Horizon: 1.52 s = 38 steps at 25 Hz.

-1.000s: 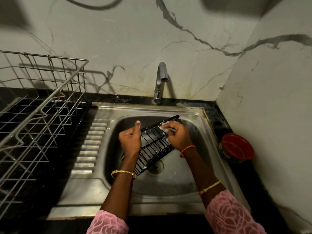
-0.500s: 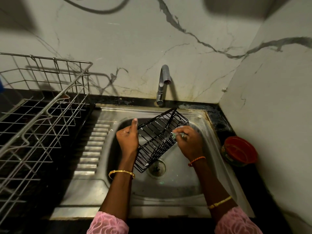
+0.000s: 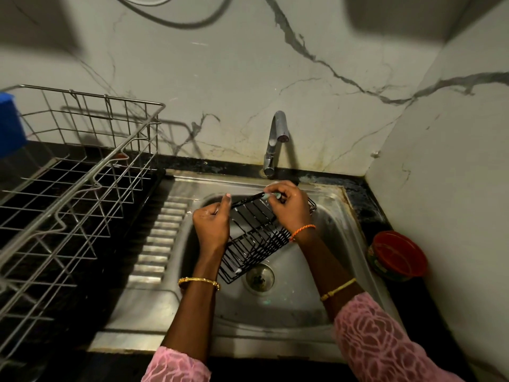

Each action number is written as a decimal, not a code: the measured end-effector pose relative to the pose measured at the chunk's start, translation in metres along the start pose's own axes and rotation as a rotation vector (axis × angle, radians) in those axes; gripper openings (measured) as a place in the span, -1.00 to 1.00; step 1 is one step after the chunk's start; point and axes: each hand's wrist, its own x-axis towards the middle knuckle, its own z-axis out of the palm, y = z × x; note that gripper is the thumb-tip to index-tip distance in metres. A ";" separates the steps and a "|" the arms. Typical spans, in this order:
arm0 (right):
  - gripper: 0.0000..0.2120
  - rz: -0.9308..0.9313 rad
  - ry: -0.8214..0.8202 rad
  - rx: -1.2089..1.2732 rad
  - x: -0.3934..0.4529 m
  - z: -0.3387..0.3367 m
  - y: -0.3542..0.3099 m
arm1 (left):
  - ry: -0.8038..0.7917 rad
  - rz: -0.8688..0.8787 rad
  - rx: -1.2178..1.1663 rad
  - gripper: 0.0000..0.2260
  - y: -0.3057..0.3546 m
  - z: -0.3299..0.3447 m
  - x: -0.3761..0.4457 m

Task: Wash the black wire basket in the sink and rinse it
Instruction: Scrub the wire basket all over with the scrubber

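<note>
I hold the black wire basket (image 3: 254, 238) tilted over the steel sink (image 3: 278, 307), its low end near the drain (image 3: 259, 277). My left hand (image 3: 212, 226) grips the basket's left side, thumb up. At the basket's far top edge my right hand (image 3: 287, 208) presses a small pale green scrubber (image 3: 266, 196) against the wires. Soap foam clings to both hands and some wires. The tap (image 3: 275, 142) stands behind the sink with no water running.
A large steel dish rack (image 3: 74, 188) fills the counter on the left, beside the sink's ribbed drainboard (image 3: 158, 238). A red-lidded tub (image 3: 396, 256) sits on the black counter at right. Marble walls close the back and right. A blue object (image 3: 9, 125) shows at far left.
My right hand has moved with the scrubber from the basket's middle up to its far top edge. The basket has tipped a little flatter. The view has shifted downward.
</note>
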 end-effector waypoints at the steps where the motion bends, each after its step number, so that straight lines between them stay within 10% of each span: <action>1: -0.87 0.007 0.000 -0.002 0.002 0.001 0.000 | -0.005 -0.009 0.004 -0.59 -0.002 0.001 -0.002; 25: -0.85 -0.150 -0.081 -0.137 -0.069 -0.025 -0.004 | -0.056 0.007 0.043 -0.57 -0.012 0.003 -0.001; 38: -0.91 0.203 0.207 0.047 -0.011 -0.040 0.015 | -0.178 0.056 0.033 -0.54 -0.006 0.015 -0.013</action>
